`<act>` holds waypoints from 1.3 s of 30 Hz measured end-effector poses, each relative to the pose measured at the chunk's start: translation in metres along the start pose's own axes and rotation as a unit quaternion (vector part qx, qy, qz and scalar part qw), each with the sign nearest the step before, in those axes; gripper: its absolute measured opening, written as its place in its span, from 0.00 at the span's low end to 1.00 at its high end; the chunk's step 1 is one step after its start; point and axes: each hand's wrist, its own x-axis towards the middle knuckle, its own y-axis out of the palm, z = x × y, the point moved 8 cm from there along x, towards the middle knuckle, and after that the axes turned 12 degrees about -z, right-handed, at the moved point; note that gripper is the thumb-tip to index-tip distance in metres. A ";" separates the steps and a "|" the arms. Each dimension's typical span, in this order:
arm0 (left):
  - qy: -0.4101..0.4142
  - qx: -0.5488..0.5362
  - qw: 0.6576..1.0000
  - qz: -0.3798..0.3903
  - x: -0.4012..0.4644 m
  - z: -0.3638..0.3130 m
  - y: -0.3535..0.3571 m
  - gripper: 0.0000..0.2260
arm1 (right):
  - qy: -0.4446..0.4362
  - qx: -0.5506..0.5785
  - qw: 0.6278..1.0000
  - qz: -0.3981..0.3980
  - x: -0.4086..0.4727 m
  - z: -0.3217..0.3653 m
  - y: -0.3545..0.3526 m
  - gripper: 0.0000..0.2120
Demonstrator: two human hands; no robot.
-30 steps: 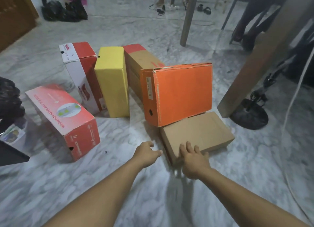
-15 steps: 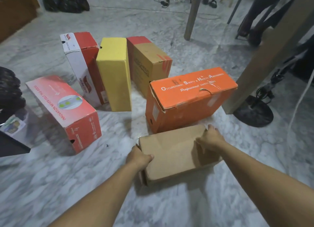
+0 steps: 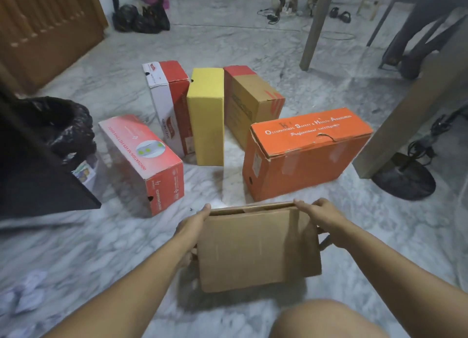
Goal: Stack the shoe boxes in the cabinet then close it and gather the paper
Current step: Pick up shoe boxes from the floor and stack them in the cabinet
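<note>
I hold a plain brown cardboard box (image 3: pixel 253 246) off the marble floor, close to me. My left hand (image 3: pixel 192 226) grips its left side and my right hand (image 3: pixel 319 216) grips its right top edge. Beyond it on the floor lie an orange box (image 3: pixel 304 155), a brown box with red end (image 3: pixel 250 102), a yellow box (image 3: pixel 206 115), a red-and-white box (image 3: pixel 169 102) and a pink-red box (image 3: pixel 141 158). A dark cabinet door edge (image 3: pixel 38 175) juts in at the left. Crumpled white paper (image 3: pixel 27 294) lies at lower left.
A black plastic bag (image 3: pixel 63 125) sits behind the cabinet door. A wooden post (image 3: pixel 415 102) and a black fan base (image 3: pixel 402 178) stand at the right. A table leg (image 3: pixel 316 26), black bags (image 3: pixel 141 16) and cables lie farther back. My knee (image 3: pixel 326 320) shows at the bottom.
Both hands took hold of the brown box, pulled it toward me and lifted it. The orange box tipped from standing upright to lying on its side.
</note>
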 end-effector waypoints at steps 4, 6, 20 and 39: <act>0.066 -0.030 0.996 -0.048 -0.022 -0.024 -0.049 0.21 | -0.084 0.004 0.996 -0.003 -0.035 0.042 -0.003 0.20; 0.097 -0.049 0.992 -0.070 -0.034 -0.037 -0.077 0.16 | -0.120 0.004 0.992 0.037 -0.058 0.063 -0.001 0.20; 0.223 -0.224 0.942 -0.111 -0.123 -0.088 -0.248 0.09 | -0.255 0.161 0.947 0.111 -0.186 0.194 0.010 0.23; 0.346 -0.337 0.823 -0.299 -0.274 -0.096 -0.492 0.27 | -0.385 0.230 0.869 0.209 -0.384 0.322 0.066 0.07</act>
